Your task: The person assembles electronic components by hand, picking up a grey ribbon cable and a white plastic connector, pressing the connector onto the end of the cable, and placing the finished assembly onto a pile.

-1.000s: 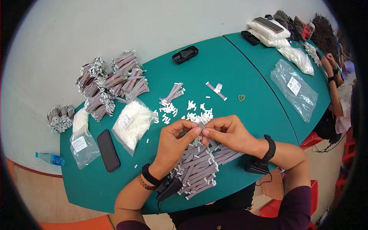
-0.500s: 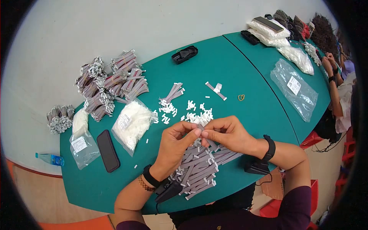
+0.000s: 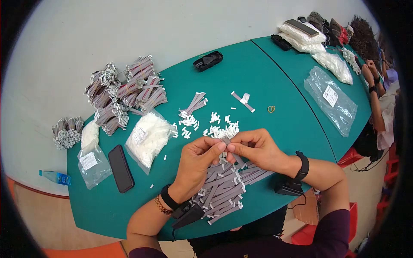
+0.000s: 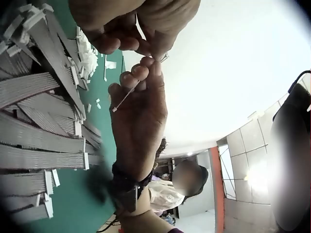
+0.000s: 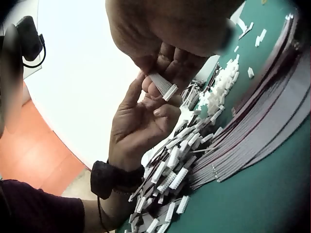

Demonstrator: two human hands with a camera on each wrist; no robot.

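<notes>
Both hands meet over the table, pinching one short grey ribbon cable (image 3: 226,140) between thumbs and fingers. My left hand (image 3: 195,161) holds it from the left, and my right hand (image 3: 260,150) from the right, thumb tips close together. A white connector (image 5: 170,92) shows on one cable end in the right wrist view. The left wrist view has the cable edge-on, its small white end (image 4: 114,109) in front of the right palm. Fingers hide the cable's middle. Below the hands lies a heap of grey ribbon cables (image 3: 221,193); just beyond them are loose white connectors (image 3: 226,128).
Bundled cables (image 3: 129,92) are stacked at the back left. Nearer are a bag of white parts (image 3: 148,139), a smaller bag (image 3: 91,161) and a phone (image 3: 121,168). A black case (image 3: 208,61) stands at the back; a plastic bag (image 3: 331,101) lies right. Another person's hands (image 3: 371,71) work at far right.
The left wrist has shifted slightly left. Both hands keep their pinch on the ribbon cable at nearly the same spot, and the things on the table stay put.
</notes>
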